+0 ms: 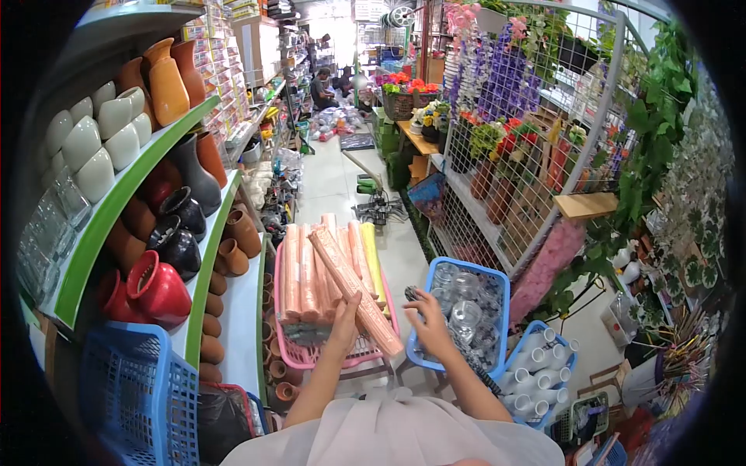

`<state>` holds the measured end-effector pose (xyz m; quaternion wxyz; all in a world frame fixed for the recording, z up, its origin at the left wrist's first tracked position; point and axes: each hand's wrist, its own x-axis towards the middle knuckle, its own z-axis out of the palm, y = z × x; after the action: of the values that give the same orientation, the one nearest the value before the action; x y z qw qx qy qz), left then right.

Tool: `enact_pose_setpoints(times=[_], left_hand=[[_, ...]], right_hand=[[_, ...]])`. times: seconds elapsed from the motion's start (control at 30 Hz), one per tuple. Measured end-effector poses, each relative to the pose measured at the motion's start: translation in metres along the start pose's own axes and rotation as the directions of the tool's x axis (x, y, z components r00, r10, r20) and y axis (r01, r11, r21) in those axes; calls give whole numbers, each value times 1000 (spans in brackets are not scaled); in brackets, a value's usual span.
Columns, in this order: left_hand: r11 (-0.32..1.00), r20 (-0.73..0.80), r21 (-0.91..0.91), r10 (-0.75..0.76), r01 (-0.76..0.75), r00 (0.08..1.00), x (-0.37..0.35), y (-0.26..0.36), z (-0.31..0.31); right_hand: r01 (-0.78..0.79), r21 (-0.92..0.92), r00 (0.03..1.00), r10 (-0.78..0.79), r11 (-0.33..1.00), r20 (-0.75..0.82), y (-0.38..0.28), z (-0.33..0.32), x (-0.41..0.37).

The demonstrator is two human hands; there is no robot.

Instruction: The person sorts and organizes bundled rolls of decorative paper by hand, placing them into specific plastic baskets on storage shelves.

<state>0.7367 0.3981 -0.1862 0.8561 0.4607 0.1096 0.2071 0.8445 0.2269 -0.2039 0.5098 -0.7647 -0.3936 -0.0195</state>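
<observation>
My left hand [346, 326] is wrapped round an orange-pink wrapped roll [353, 289], which slants from upper left to lower right over a pink basket [284, 353]. In that basket lie several similar orange-pink rolls [308, 272] and, at its right side, a yellow roll [371, 260]. My right hand [429, 320] is raised to the right of the roll's lower end, apart from it, with its fingers spread. A small dark object [411, 293] shows at its fingertips. Beyond this hand is a blue basket [507, 299] of clear glass jars [466, 312].
Shelves on the left hold red pots [159, 289], dark vases and white cups [99, 172]. A blue basket [536, 423] of white vases stands at lower right. A wire rack [497, 194] with flowers lines the right. People [322, 89] sit far down the aisle.
</observation>
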Motion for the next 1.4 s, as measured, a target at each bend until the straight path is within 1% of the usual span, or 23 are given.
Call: enact_pose_setpoints(times=[0.03,0.07,0.1,0.13,0.2,0.27,0.3,0.43,0.6,0.63,0.67,0.77,0.8,0.87,0.93,1.0,1.03,1.07,1.1,1.13,1.17,1.3,1.4], left_hand=[[999,-29,-31,-14,13,999,-6,-3,9],[999,-30,-35,-16,15,999,-11,-10,12],[999,-11,-37,-35,34,999,-15,-17,12],[998,5,-38,-54,54,999,-19,-24,10],[990,64,-13,-140,142,988,-32,-38,11],[989,-14,-116,-94,91,996,-48,-46,26],[985,31,-125,-113,116,993,-58,-48,31],[984,28,-128,-125,128,992,-97,-57,41],[984,-20,-136,-123,119,992,-143,-63,37],[992,-88,-106,-73,64,993,-150,-64,39],[997,-155,-75,-23,11,988,-157,-65,40],[999,-246,-45,7,-19,969,-174,-75,36],[998,-253,-47,16,-28,967,-177,-79,32],[997,-236,-47,-65,56,970,-183,-84,23],[995,-200,-57,-94,84,975,-187,-83,20],[991,-160,-63,-128,119,979,-186,-85,17],[987,-149,-113,-128,112,981,-182,-87,15],[981,-138,-163,-129,106,982,-181,-90,12],[981,-130,-158,-132,111,983,-182,-86,14],[981,-134,-160,-133,111,982,-184,-84,18],[974,-160,-203,-136,102,978,-187,-83,22],[969,-164,-223,-140,102,976,-198,-82,25],[970,-182,-223,-141,99,973,-205,-82,29]], right_hand=[[-128,-4,991,127,992,-46,26,-11,-16],[-184,-194,982,173,964,-71,46,-25,-34],[-333,-291,940,338,897,-35,68,-39,-53],[-334,-294,940,341,895,-30,78,-50,-70],[-465,-585,847,526,665,-75,93,-66,-99],[-469,-612,825,564,637,-46,111,-72,-118],[-477,-639,797,603,604,-25,117,-74,-124],[-412,-644,838,545,645,9,135,-77,-139],[-446,-552,856,516,705,-33,143,-77,-136],[-466,-436,868,494,770,-53,144,-78,-136],[-454,-435,873,486,778,-41,145,-77,-136],[-400,-273,916,390,875,-92,118,-88,-138],[-389,-275,920,382,879,-83,111,-89,-142],[-314,55,946,318,948,-71,98,-88,-153],[-319,98,944,325,943,-55,54,-100,-160],[-301,188,950,277,935,142,46,-106,-169],[-497,165,849,438,852,295,34,-114,-172],[-497,167,848,437,852,299,39,-111,-177],[-228,156,960,196,961,198,43,-107,-184],[59,116,992,-71,992,103,46,-105,-189],[-59,137,984,35,989,173,49,-105,-196],[-53,153,982,24,987,188,51,-99,-204],[32,118,993,-45,992,107,38,-101,-211]])
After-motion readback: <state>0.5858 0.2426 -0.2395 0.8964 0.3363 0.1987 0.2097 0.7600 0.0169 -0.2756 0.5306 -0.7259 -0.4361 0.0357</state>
